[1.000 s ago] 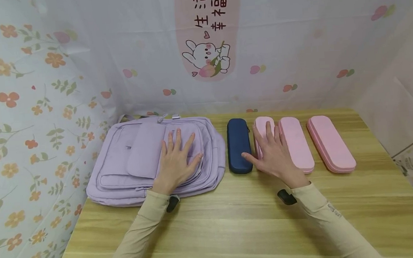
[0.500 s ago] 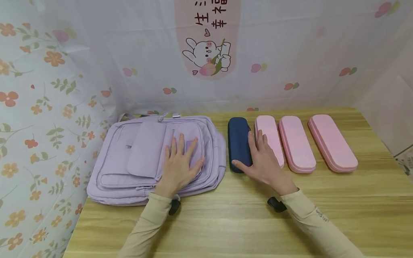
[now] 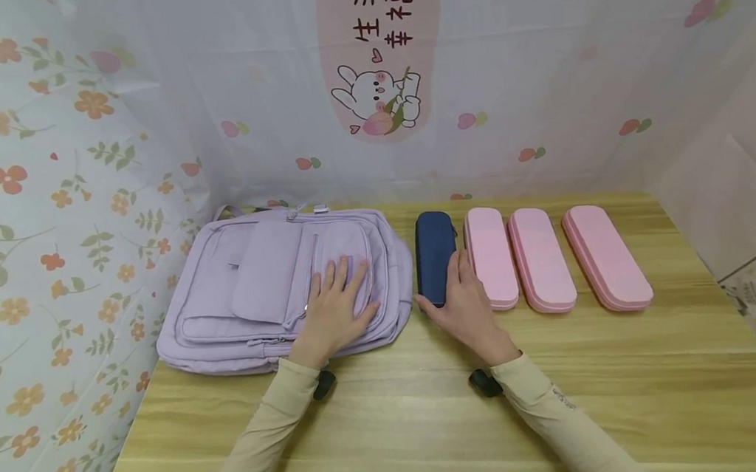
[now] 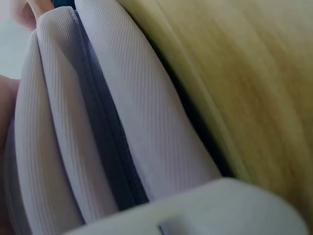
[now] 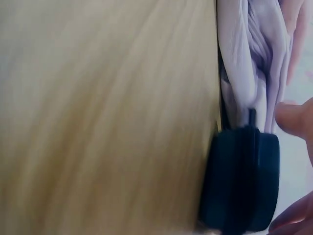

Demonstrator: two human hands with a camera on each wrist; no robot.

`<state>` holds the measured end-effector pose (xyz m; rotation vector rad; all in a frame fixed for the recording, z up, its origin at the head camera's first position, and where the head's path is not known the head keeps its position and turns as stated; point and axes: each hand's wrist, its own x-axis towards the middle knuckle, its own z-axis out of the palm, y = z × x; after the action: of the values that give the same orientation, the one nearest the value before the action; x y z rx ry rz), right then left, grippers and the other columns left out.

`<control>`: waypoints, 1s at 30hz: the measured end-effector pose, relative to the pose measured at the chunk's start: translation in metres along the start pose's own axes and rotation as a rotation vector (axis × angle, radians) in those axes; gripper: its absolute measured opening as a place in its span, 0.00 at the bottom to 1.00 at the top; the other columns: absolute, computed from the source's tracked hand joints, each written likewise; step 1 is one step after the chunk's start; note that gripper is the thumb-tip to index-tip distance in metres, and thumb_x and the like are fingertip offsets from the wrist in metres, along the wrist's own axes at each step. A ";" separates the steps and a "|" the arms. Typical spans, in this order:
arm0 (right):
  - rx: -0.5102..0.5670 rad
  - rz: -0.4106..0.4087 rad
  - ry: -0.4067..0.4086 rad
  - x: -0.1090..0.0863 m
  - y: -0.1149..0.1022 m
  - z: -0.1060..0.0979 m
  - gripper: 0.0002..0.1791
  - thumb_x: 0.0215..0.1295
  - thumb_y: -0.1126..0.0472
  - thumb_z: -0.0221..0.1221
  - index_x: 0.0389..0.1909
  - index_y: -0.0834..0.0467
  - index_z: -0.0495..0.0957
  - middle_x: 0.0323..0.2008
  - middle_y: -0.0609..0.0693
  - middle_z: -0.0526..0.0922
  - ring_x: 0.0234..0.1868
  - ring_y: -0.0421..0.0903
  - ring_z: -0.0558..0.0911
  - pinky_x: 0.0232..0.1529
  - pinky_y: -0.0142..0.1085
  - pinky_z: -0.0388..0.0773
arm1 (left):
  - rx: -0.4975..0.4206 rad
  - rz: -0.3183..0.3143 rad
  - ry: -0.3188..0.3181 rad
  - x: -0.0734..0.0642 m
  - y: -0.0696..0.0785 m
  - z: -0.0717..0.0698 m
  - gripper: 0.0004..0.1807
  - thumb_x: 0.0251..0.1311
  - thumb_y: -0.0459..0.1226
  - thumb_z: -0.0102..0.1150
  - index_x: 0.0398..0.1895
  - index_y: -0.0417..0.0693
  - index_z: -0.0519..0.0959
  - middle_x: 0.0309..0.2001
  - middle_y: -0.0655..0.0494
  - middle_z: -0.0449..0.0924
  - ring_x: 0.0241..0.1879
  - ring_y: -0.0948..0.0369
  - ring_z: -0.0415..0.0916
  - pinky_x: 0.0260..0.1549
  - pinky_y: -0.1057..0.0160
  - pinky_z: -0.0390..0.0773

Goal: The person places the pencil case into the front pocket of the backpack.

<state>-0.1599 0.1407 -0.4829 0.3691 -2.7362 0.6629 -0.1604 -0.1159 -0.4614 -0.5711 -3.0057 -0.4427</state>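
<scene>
A lilac backpack [image 3: 267, 270] lies flat on the wooden table at the left, its folds filling much of the left wrist view. On its front pocket rests my left hand [image 3: 332, 315], fingers spread. Right of the bag lies a navy blue zip case [image 3: 435, 250], seen end-on as a dark block in the right wrist view. My right hand [image 3: 469, 314] is over the near end of this case, thumb toward its left side and extended fingers along its right. In the right wrist view the thumb [image 5: 293, 117] appears above the case; fingertip contact is hidden.
Three pink cases stand in a row to the right: one [image 3: 490, 253] beside the navy case, another [image 3: 543, 260], and the last [image 3: 608, 258] farther off. Floral cloth [image 3: 76, 215] walls the left side, and a printed curtain [image 3: 259, 75] hangs behind the table [image 3: 406, 426].
My right hand has moved left, from over the nearest pink case to the navy case, and its fingers have drawn together. The left hand has slid slightly toward me on the backpack.
</scene>
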 end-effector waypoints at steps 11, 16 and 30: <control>0.124 0.118 0.028 -0.007 -0.001 0.010 0.62 0.53 0.47 0.76 0.71 0.82 0.52 0.61 0.85 0.68 0.58 0.74 0.77 0.58 0.59 0.79 | -0.034 0.068 0.118 -0.002 0.004 0.000 0.34 0.66 0.49 0.60 0.69 0.38 0.72 0.71 0.38 0.69 0.72 0.38 0.63 0.75 0.43 0.60; 0.188 0.188 0.042 -0.005 -0.002 0.010 0.59 0.50 0.48 0.78 0.69 0.79 0.56 0.55 0.80 0.75 0.55 0.71 0.80 0.55 0.59 0.81 | -0.087 0.088 0.248 -0.004 0.004 0.001 0.25 0.61 0.42 0.65 0.59 0.37 0.81 0.61 0.41 0.81 0.64 0.39 0.75 0.66 0.45 0.74; 0.245 0.249 0.154 -0.010 0.001 0.006 0.45 0.48 0.49 0.78 0.58 0.76 0.72 0.46 0.72 0.82 0.42 0.66 0.84 0.44 0.56 0.83 | -0.176 0.129 0.590 -0.001 0.004 0.005 0.10 0.54 0.34 0.70 0.39 0.38 0.89 0.38 0.46 0.89 0.40 0.49 0.85 0.42 0.54 0.87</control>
<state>-0.1526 0.1405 -0.4914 0.0257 -2.5809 1.0500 -0.1579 -0.1114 -0.4657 -0.5257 -2.3708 -0.7237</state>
